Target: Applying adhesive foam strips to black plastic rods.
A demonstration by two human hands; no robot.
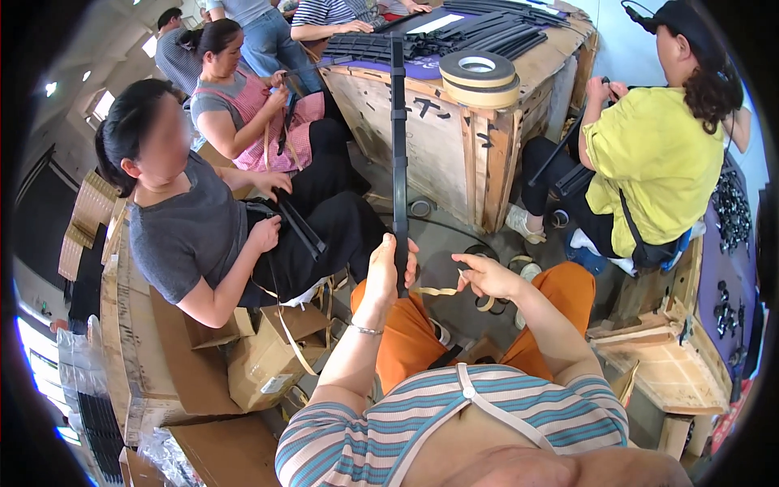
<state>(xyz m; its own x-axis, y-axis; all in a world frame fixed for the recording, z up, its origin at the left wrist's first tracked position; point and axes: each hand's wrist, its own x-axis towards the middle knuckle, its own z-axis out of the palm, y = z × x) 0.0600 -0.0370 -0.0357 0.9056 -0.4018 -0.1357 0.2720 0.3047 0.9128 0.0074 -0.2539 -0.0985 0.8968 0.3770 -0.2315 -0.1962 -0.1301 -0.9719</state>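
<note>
My left hand (381,269) is closed around the lower part of a long black plastic strip (398,138), which stands upright in front of me with raised bands along it. Between that strip's lower end and my right hand (488,276) runs a narrow, twisted tan ribbon (436,290), like tape backing. The right hand's lower fingers are curled on this ribbon, while its index finger points left. Both hands are above my orange trousers (552,304).
Ahead, a wooden crate table (406,109) bears black strips (487,36) and tape rolls (479,69). Co-workers sit left and right, handling black pieces. Cardboard boxes (272,357) stand at left; a bench (718,300) with small black parts is at right.
</note>
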